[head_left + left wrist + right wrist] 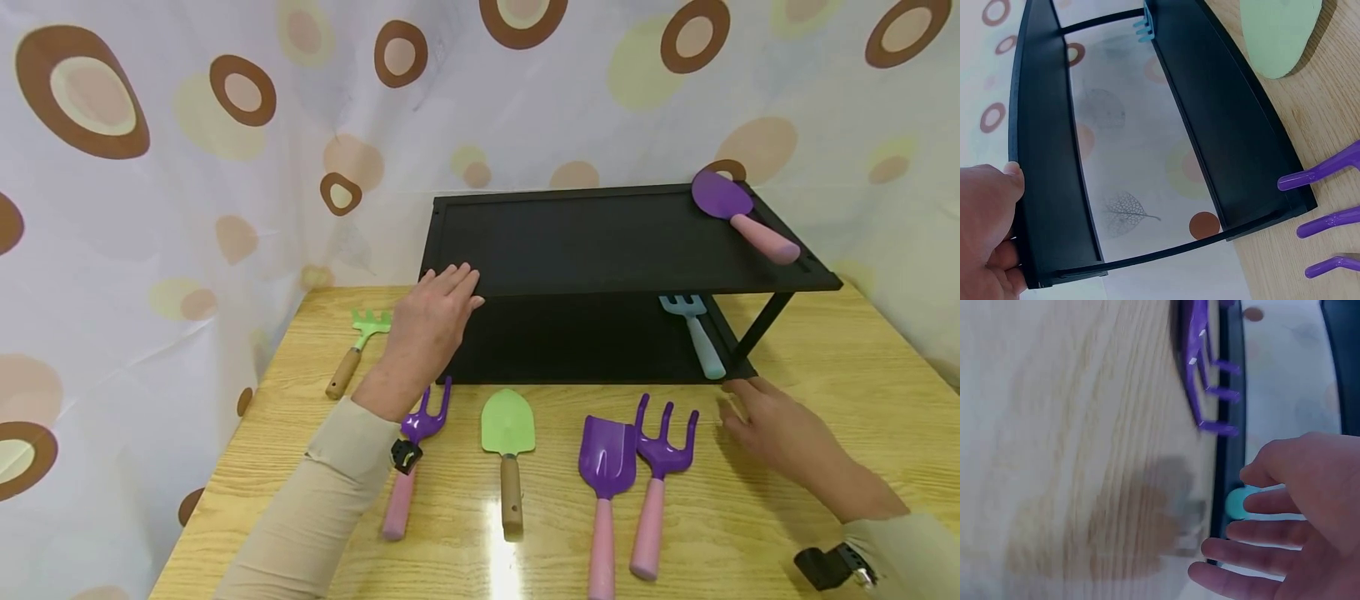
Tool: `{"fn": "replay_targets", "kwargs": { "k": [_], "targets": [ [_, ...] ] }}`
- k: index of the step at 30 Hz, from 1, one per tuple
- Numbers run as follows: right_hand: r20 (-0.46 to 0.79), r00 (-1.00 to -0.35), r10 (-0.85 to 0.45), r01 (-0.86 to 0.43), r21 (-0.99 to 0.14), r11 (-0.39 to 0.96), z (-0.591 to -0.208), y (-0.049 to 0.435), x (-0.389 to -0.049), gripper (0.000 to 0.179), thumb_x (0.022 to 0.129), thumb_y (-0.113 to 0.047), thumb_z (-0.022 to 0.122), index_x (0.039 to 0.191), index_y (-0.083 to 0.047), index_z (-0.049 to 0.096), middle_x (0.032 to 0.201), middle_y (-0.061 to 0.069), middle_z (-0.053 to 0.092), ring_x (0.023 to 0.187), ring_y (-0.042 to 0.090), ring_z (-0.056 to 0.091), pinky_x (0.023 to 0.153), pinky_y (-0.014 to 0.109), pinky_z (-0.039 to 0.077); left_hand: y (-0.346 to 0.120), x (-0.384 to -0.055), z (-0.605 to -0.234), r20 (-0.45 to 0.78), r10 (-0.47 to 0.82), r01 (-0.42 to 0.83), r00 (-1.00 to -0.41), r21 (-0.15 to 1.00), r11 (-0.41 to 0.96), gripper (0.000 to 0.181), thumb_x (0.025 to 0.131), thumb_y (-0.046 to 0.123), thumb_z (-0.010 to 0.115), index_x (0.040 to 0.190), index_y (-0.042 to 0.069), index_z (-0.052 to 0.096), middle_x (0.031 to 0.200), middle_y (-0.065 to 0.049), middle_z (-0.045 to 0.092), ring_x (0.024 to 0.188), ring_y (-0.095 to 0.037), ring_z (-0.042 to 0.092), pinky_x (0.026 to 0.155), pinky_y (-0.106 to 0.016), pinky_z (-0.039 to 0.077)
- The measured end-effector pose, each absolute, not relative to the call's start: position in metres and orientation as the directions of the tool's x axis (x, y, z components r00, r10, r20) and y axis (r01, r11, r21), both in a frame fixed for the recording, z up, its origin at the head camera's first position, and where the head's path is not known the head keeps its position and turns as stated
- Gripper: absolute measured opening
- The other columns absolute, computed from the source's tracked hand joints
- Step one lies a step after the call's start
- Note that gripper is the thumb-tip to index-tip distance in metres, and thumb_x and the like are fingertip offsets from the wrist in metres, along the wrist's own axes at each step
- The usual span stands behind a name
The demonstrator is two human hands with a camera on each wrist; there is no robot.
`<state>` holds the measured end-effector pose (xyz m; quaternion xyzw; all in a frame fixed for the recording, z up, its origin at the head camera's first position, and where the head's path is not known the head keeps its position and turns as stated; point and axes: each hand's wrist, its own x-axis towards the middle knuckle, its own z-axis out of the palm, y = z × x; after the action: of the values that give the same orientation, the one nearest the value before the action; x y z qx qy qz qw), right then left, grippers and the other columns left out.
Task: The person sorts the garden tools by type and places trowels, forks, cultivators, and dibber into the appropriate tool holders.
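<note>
A black two-tier shelf [570, 242] stands on the wooden table. My left hand [438, 321] grips its upper board at the front left corner, fingers over the top and thumb at the edge; the left wrist view shows this hand [988, 225] against the board. By the lower front right corner, my right hand [783, 429] has its fingers extended, touching or almost touching the frame. In the right wrist view that hand [1310, 519] holds nothing. A purple trowel [722, 196] lies on the upper tier's right end. On the lower tier rests a light blue rake [703, 337].
In front of the shelf lie a purple fork [423, 423], a green trowel [508, 423], a purple shovel [607, 454] and another purple fork [663, 454]. A green rake [347, 367] is left of my left hand. A patterned curtain [187, 167] hangs behind.
</note>
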<state>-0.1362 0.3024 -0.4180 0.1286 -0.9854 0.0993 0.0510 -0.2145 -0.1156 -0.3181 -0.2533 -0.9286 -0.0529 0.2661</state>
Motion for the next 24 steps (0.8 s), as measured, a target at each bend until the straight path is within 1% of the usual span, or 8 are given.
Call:
{"fn": "replay_targets", "kwargs": {
  "k": [5, 7, 11, 14, 16, 18, 21, 24],
  "targets": [
    [0.050, -0.981, -0.188, -0.194, -0.264, 0.945, -0.407, 0.298, -0.119, 0.037, 0.094, -0.018, 0.062, 0.121, 0.007, 0.057, 0.117, 0.032, 0.061, 0.088, 0.037, 0.067, 0.069, 0.051, 0.058, -0.114, -0.214, -0.318, 0.524, 0.439, 0.501, -0.730, -0.027, 0.865, 0.039, 0.104, 0.028, 0.050, 0.136, 0.007, 0.060, 0.140, -0.010, 0.060, 0.131, -0.023, 0.057, 0.113, -0.040, 0.041],
    [0.003, -0.988, -0.157, -0.150, -0.305, 0.940, -0.402, 0.292, -0.112, 0.037, 0.096, -0.020, 0.060, 0.124, 0.004, 0.056, 0.119, 0.031, 0.060, 0.088, 0.036, 0.067, 0.068, 0.051, 0.058, -0.114, -0.214, -0.318, 0.524, 0.437, 0.502, -0.731, -0.022, 0.865, 0.039, 0.104, 0.028, 0.050, 0.136, 0.007, 0.060, 0.140, -0.010, 0.060, 0.131, -0.023, 0.057, 0.113, -0.040, 0.041],
    [-0.026, -0.988, -0.152, -0.135, -0.330, 0.934, -0.397, 0.278, -0.101, 0.036, 0.096, -0.023, 0.062, 0.122, 0.001, 0.058, 0.117, 0.025, 0.063, 0.091, 0.034, 0.067, 0.068, 0.048, 0.058, -0.114, -0.214, -0.319, 0.525, 0.438, 0.508, -0.729, -0.014, 0.861, 0.039, 0.104, 0.028, 0.050, 0.136, 0.007, 0.060, 0.140, -0.010, 0.060, 0.131, -0.023, 0.057, 0.113, -0.040, 0.042],
    [-0.033, -0.987, -0.160, -0.140, -0.331, 0.933, -0.396, 0.266, -0.094, 0.033, 0.095, -0.023, 0.064, 0.119, -0.001, 0.060, 0.112, 0.019, 0.067, 0.091, 0.030, 0.066, 0.069, 0.046, 0.059, -0.114, -0.214, -0.320, 0.527, 0.439, 0.508, -0.728, -0.016, 0.861, 0.039, 0.104, 0.028, 0.050, 0.136, 0.007, 0.060, 0.139, -0.010, 0.060, 0.131, -0.024, 0.057, 0.113, -0.040, 0.042],
    [-0.032, -0.985, -0.169, -0.148, -0.338, 0.929, -0.397, 0.257, -0.088, 0.031, 0.094, -0.023, 0.066, 0.116, -0.002, 0.061, 0.105, 0.015, 0.068, 0.086, 0.025, 0.066, 0.066, 0.042, 0.058, -0.113, -0.214, -0.320, 0.525, 0.438, 0.505, -0.730, -0.019, 0.863, 0.040, 0.104, 0.028, 0.050, 0.136, 0.007, 0.060, 0.140, -0.010, 0.060, 0.131, -0.023, 0.057, 0.113, -0.040, 0.041],
    [-0.051, -0.983, -0.178, -0.150, -0.340, 0.928, -0.397, 0.247, -0.083, 0.030, 0.093, -0.025, 0.067, 0.114, -0.004, 0.062, 0.099, 0.009, 0.069, 0.079, 0.018, 0.064, 0.062, 0.035, 0.057, -0.113, -0.214, -0.320, 0.520, 0.436, 0.498, -0.735, -0.022, 0.867, 0.040, 0.104, 0.028, 0.050, 0.137, 0.008, 0.059, 0.140, -0.010, 0.060, 0.131, -0.023, 0.057, 0.113, -0.040, 0.041],
    [-0.075, -0.975, -0.208, -0.169, -0.357, 0.919, -0.400, 0.234, -0.076, 0.030, 0.093, -0.028, 0.068, 0.114, -0.008, 0.062, 0.087, -0.002, 0.065, 0.070, 0.008, 0.054, 0.057, 0.024, 0.049, -0.113, -0.214, -0.320, 0.509, 0.430, 0.488, -0.745, -0.024, 0.873, 0.040, 0.104, 0.029, 0.051, 0.137, 0.008, 0.059, 0.141, -0.009, 0.059, 0.132, -0.023, 0.056, 0.114, -0.039, 0.040],
    [-0.111, -0.958, -0.266, -0.202, -0.400, 0.894, -0.403, 0.226, -0.072, 0.028, 0.094, -0.031, 0.067, 0.114, -0.012, 0.063, 0.077, -0.010, 0.058, 0.064, 0.003, 0.047, 0.054, 0.020, 0.041, -0.113, -0.214, -0.320, 0.501, 0.427, 0.481, -0.752, -0.025, 0.876, 0.040, 0.104, 0.029, 0.051, 0.138, 0.009, 0.058, 0.141, -0.009, 0.059, 0.132, -0.022, 0.055, 0.114, -0.039, 0.040]
  ]
}}
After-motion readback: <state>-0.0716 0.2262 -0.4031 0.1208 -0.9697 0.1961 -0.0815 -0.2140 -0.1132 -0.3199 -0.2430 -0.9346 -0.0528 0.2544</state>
